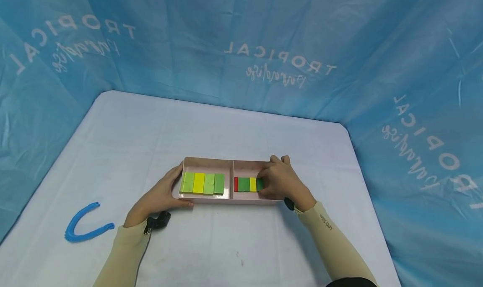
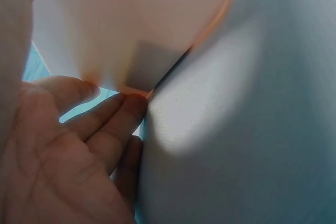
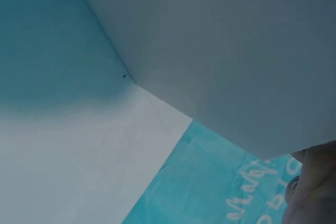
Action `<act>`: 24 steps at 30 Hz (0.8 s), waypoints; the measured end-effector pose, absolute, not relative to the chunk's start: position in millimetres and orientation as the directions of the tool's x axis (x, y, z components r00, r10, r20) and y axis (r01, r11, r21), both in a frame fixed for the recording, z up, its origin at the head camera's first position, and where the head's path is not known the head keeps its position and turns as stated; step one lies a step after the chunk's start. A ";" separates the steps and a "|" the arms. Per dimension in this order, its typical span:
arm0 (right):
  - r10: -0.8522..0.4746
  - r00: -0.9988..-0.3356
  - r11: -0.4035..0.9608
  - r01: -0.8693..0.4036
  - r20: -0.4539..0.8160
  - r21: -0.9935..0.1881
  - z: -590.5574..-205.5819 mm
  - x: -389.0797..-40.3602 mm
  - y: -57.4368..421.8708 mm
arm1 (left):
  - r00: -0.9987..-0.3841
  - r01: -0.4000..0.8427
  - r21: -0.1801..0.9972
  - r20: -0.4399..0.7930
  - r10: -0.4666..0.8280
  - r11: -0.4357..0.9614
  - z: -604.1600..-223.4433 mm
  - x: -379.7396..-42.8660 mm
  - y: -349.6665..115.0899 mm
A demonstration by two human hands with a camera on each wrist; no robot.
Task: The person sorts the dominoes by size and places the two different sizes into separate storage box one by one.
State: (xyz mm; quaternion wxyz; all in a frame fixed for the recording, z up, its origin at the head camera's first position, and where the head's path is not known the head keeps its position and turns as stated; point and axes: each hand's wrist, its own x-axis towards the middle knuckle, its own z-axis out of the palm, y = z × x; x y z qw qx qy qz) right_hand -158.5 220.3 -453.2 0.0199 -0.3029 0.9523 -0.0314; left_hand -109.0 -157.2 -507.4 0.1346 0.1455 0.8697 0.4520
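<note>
A shallow pale-pink box (image 1: pixel 206 201) with a divider stands on the white-covered table. In its left compartment, several green and yellow blocks (image 1: pixel 198 183) lie side by side. Smaller blocks (image 1: pixel 243 184), red, green and yellow, form a row in the right compartment. My left hand (image 1: pixel 160 195) grips the box's left end, thumb at the front and fingers at the side; the left wrist view shows this hand (image 2: pixel 73 150) against the box wall (image 2: pixel 126 19). My right hand (image 1: pixel 282 179) reaches into the right compartment, its fingertips pinching a partly hidden green block (image 1: pixel 259 184).
A curved blue strip (image 1: pixel 84 232) lies on the table (image 1: pixel 211 245) at the left. Blue printed sheeting (image 1: pixel 196 44) hangs behind the table and along both sides. The box's outer wall (image 3: pixel 220 61) fills much of the right wrist view.
</note>
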 end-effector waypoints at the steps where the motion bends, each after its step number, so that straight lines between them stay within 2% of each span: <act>1: -0.575 -0.818 0.817 -0.573 -0.020 -0.069 -453.2 -158.5 219.8 | -0.922 0.133 0.826 -0.101 0.375 0.548 -506.9 -109.4 -157.3; 16: -0.536 -0.843 0.843 -0.532 -0.044 -0.074 -457.0 -154.8 215.9 | -0.922 0.140 0.832 -0.088 0.377 0.537 -508.0 -109.0 -155.9; 24: -0.527 -0.848 0.850 -0.526 -0.055 -0.030 -459.5 -152.6 213.7 | -0.924 0.138 0.827 -0.090 0.370 0.546 -510.2 -107.3 -156.3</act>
